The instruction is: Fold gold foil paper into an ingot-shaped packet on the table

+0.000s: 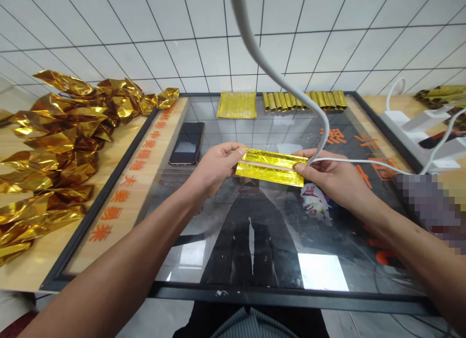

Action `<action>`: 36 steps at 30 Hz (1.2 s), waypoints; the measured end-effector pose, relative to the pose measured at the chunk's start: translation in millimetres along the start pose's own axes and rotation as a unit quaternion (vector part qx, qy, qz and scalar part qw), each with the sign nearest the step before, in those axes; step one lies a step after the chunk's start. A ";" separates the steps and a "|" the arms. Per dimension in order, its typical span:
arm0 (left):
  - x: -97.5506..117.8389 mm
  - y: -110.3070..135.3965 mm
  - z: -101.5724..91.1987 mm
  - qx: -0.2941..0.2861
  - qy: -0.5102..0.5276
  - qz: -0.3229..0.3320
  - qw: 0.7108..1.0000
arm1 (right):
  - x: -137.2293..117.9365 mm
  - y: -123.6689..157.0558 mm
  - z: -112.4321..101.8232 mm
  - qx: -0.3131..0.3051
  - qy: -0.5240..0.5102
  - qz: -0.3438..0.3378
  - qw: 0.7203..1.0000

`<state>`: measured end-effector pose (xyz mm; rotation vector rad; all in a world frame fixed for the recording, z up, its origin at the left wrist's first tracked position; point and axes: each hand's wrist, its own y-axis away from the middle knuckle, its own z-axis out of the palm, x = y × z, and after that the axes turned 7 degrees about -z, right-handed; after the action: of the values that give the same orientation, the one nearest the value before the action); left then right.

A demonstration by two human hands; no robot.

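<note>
A gold foil sheet [271,167], folded lengthwise into a strip with both long edges turned toward the middle, hangs just above the glass tabletop [255,241]. My left hand [214,165] pinches its left end, thumb on top. My right hand [329,175] pinches its right end. Both hands are closed on the foil.
A stack of flat gold sheets [237,105] and a row of folded gold pieces [306,100] lie at the far edge. A heap of folded foil shapes [61,134] covers the left wooden table. A black phone [187,143] rests on the glass. A white cable [276,76] hangs across; a power strip [418,129] sits right.
</note>
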<state>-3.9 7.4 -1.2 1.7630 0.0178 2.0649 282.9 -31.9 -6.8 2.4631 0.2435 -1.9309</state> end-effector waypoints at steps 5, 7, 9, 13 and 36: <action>-3.5 -3.1 -1.7 0.024 -0.025 0.002 0.999 | -4.2 0.4 1.0 -0.006 0.008 0.006 1.000; -4.6 -3.7 -2.6 0.025 -0.036 0.011 0.999 | -5.1 0.7 1.7 -0.004 0.012 0.004 1.000; -5.3 -3.6 -3.1 0.024 -0.044 0.020 0.999 | -4.4 1.1 1.7 0.003 0.024 -0.003 1.000; -5.1 -1.6 -3.5 0.020 -0.061 0.027 0.998 | 1.5 2.2 -1.1 0.008 0.044 -0.005 0.999; -2.0 2.2 1.8 0.029 -0.087 0.043 0.995 | 0.0 2.2 1.9 0.007 0.052 -0.020 0.998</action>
<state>-2.7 4.3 -2.1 2.0072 -0.0498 1.9788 281.3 -34.3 -7.5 2.5907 0.2831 -1.8283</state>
